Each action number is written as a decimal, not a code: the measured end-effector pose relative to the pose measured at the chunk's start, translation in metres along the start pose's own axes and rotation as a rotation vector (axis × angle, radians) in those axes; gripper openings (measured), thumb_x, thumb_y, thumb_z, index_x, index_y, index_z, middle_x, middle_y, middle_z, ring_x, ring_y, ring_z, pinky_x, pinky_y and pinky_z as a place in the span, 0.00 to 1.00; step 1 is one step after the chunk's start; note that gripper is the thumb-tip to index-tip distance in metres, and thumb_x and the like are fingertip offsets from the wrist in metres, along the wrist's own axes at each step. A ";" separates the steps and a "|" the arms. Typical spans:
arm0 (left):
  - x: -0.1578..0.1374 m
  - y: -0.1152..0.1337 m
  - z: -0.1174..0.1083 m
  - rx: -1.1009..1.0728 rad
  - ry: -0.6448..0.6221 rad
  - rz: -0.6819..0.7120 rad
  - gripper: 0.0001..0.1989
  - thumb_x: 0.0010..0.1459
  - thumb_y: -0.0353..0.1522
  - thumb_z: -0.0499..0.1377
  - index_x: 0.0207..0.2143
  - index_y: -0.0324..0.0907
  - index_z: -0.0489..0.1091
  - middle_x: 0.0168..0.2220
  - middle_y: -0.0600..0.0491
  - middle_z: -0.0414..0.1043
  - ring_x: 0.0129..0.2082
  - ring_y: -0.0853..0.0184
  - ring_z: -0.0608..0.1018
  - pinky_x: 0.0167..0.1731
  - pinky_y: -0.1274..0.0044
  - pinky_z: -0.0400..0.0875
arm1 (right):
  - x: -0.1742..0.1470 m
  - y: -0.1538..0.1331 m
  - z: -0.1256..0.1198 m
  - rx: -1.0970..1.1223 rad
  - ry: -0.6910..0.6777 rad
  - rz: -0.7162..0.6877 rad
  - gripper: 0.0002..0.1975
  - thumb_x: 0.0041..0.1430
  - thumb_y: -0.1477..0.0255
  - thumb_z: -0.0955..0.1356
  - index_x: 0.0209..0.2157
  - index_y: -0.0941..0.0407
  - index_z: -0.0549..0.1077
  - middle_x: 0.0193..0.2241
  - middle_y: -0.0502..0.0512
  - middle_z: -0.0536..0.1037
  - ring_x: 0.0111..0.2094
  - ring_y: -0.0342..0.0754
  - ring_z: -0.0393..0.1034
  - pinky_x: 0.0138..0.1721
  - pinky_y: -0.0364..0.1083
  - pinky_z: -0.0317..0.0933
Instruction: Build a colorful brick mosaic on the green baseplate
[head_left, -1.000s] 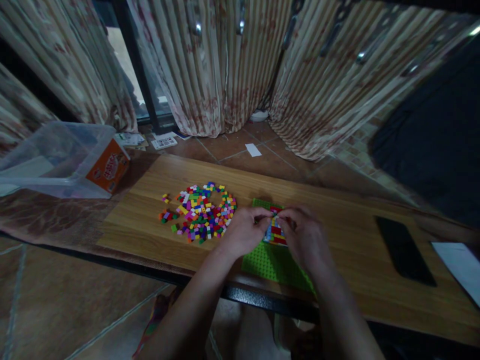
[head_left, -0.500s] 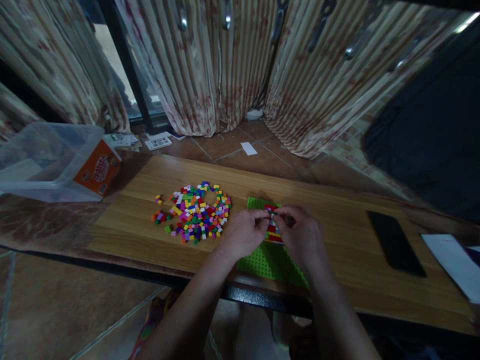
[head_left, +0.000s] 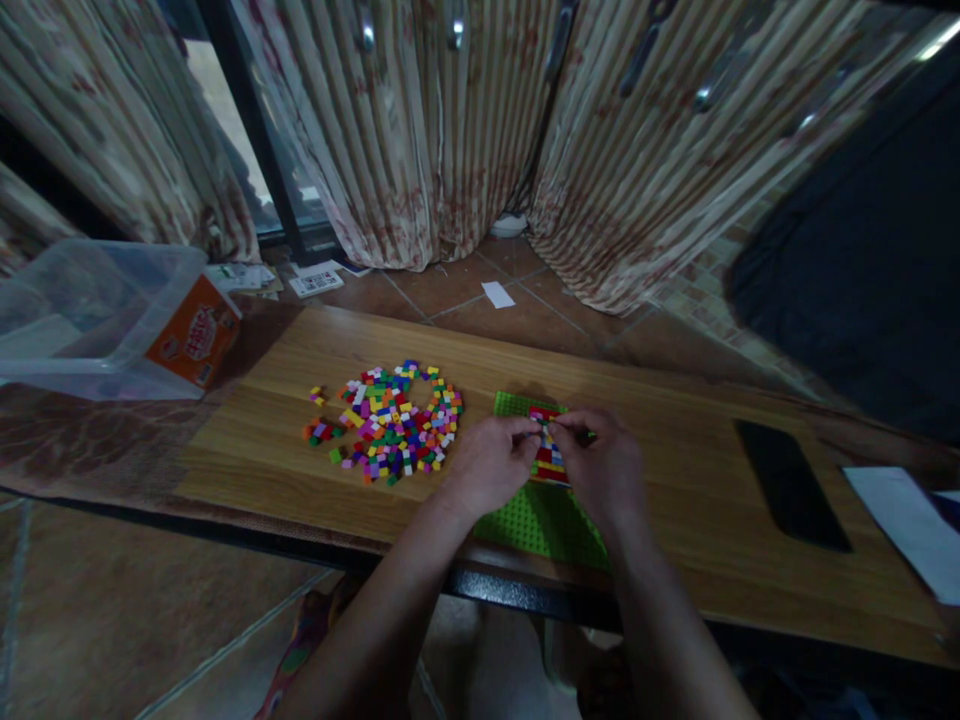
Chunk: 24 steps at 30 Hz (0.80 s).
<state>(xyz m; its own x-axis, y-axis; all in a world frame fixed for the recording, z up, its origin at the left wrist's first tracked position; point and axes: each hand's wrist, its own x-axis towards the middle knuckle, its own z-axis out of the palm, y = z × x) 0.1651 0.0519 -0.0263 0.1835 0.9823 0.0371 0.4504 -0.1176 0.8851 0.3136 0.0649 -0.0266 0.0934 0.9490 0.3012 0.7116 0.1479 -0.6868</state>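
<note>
Hardly anything has moved in the last half second: the left hand and right hand stay close together over the green studded baseplate on the wooden counter. Their fingers are drawn into narrow pinches; whether a brick sits between them, I cannot tell. Assembled toy bricks, largely red, cover the baseplate's far part. Loose multicolored bricks lie left of it.
</note>
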 end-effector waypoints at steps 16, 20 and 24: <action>-0.002 0.005 -0.002 0.070 -0.004 0.003 0.14 0.61 0.32 0.53 0.42 0.44 0.78 0.33 0.54 0.80 0.28 0.69 0.76 0.31 0.77 0.69 | 0.003 0.005 0.005 0.106 0.003 0.056 0.07 0.50 0.69 0.68 0.25 0.56 0.79 0.38 0.60 0.77 0.41 0.54 0.73 0.47 0.54 0.64; -0.001 0.005 -0.003 0.095 0.012 0.005 0.14 0.61 0.31 0.53 0.43 0.43 0.78 0.32 0.54 0.80 0.28 0.68 0.76 0.32 0.76 0.70 | 0.003 0.007 0.005 0.123 0.016 0.065 0.07 0.50 0.68 0.69 0.25 0.55 0.79 0.38 0.60 0.77 0.41 0.54 0.73 0.47 0.54 0.64; 0.001 0.000 -0.007 0.078 0.049 0.003 0.14 0.60 0.31 0.54 0.42 0.42 0.79 0.33 0.53 0.80 0.30 0.68 0.77 0.33 0.76 0.71 | 0.003 0.009 0.001 0.192 0.020 0.079 0.09 0.51 0.66 0.69 0.27 0.55 0.79 0.36 0.58 0.78 0.40 0.53 0.73 0.44 0.52 0.64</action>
<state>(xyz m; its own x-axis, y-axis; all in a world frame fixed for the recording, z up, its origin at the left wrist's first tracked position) 0.1593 0.0538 -0.0234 0.1427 0.9877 0.0640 0.5170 -0.1296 0.8461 0.3195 0.0691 -0.0326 0.1583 0.9544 0.2533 0.5558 0.1259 -0.8217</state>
